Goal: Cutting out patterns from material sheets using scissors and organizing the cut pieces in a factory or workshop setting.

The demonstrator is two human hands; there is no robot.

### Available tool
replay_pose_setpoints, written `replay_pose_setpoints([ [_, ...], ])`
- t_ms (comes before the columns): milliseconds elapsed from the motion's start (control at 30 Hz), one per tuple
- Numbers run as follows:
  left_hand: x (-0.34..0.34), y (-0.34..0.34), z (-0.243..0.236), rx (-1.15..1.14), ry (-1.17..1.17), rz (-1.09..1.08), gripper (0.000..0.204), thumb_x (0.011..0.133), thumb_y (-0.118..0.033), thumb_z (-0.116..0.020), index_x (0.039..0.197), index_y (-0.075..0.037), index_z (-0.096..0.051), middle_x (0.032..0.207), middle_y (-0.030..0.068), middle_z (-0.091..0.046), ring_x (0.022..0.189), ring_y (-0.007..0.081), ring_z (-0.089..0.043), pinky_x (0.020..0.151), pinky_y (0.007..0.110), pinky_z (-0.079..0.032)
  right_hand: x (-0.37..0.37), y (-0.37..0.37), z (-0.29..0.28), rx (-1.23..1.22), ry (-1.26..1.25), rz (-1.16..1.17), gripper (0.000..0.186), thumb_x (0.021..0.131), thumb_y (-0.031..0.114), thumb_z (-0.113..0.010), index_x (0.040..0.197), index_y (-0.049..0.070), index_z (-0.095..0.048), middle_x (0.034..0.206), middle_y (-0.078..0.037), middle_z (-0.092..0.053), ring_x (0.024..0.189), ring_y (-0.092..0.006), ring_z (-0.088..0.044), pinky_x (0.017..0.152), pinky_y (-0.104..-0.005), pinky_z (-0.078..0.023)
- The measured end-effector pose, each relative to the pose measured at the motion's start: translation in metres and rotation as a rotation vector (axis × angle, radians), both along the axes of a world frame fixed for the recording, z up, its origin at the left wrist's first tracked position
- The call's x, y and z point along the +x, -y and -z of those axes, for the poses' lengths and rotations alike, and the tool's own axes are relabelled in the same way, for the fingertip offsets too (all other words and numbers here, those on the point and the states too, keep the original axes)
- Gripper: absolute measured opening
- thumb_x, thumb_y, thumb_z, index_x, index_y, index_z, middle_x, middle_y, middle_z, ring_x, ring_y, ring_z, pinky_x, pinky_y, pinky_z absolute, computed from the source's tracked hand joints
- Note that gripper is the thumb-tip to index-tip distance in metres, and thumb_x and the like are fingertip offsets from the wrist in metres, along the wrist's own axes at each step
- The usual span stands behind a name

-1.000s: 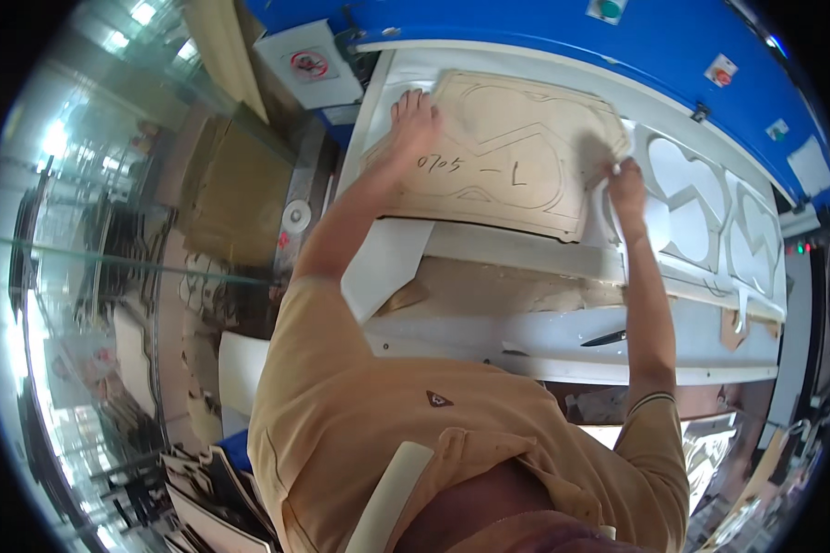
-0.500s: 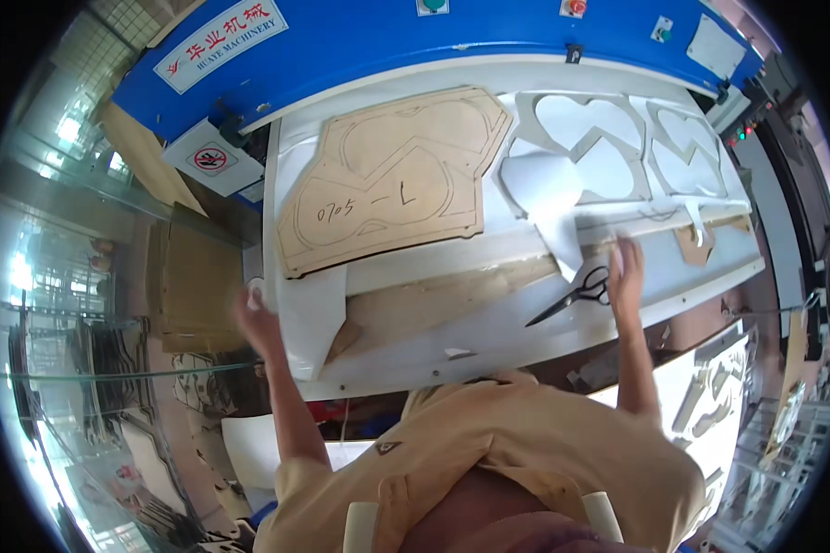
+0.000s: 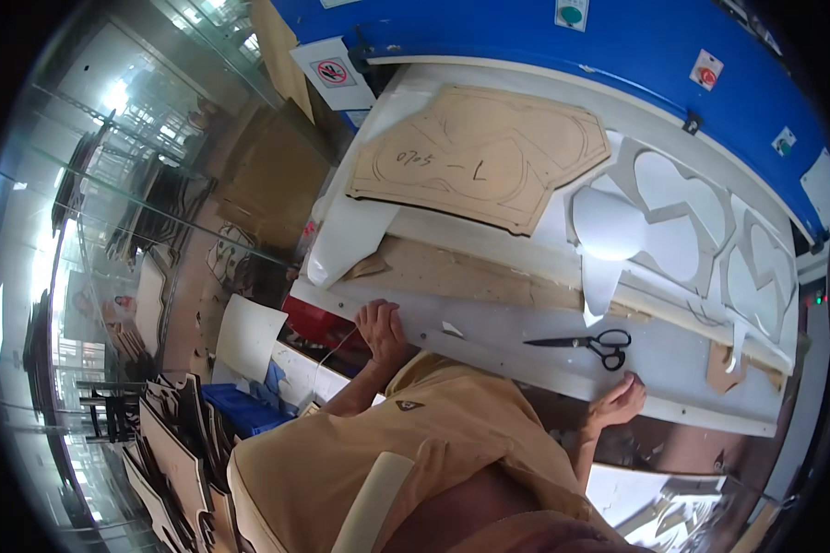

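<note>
My left hand has its fingers curled over the front edge of the white work table. My right hand is curled at the same edge, just below black scissors lying flat with blades pointing left. Beyond, a tan pattern board with drawn curves and handwritten marks lies on white sheet material. To its right are white cut-out sheets inside shaped outlines, with one loose white piece overlapping them and hanging toward the front.
A blue machine housing with buttons runs along the back. At left are brown boards and glass panels. Lower left hold a white panel, a blue bin and several stacked boards. More white pieces lie below right.
Both hands have left the pattern board and come down to the table's front edge. The left moved out leftward, then right; the right moved down past the scissors. The head's view has shifted.
</note>
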State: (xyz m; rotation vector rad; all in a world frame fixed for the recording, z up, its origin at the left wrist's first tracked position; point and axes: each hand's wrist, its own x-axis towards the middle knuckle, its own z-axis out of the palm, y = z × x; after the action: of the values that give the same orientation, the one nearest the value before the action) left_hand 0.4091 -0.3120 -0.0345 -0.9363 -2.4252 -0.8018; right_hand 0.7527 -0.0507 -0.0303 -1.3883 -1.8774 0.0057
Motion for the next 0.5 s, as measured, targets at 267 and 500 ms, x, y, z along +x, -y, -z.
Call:
replay_pose_setpoints([
  [267,-0.018,-0.01,0.006,0.069,-0.044,-0.038,0.012,0.089,-0.012,-0.053,0.093,-0.009,-0.064,0.098,0.0092,-0.061,0.088,0.028,-0.053,0.087,0.039,-0.038,-0.023,-0.017,0.001,0.003,0.015,-0.029,0.026,0.101,0.02,-0.048,0.09,0.008,-0.069,0.086,-0.009,-0.067,0.076,-0.0303,-0.058,0.076,-0.0394,-0.045],
  [500,-0.026,-0.032,0.005,0.099,-0.109,-0.021,0.01,0.089,-0.014,-0.054,0.091,-0.009,-0.063,0.096,0.0082,-0.061,0.087,0.0282,-0.054,0.087,0.039,-0.038,-0.025,-0.036,0.013,0.067,0.068,0.023,0.032,0.1,0.022,-0.051,0.08,0.007,-0.071,0.076,-0.008,-0.068,0.07,-0.0291,-0.058,0.076,-0.0388,-0.046],
])
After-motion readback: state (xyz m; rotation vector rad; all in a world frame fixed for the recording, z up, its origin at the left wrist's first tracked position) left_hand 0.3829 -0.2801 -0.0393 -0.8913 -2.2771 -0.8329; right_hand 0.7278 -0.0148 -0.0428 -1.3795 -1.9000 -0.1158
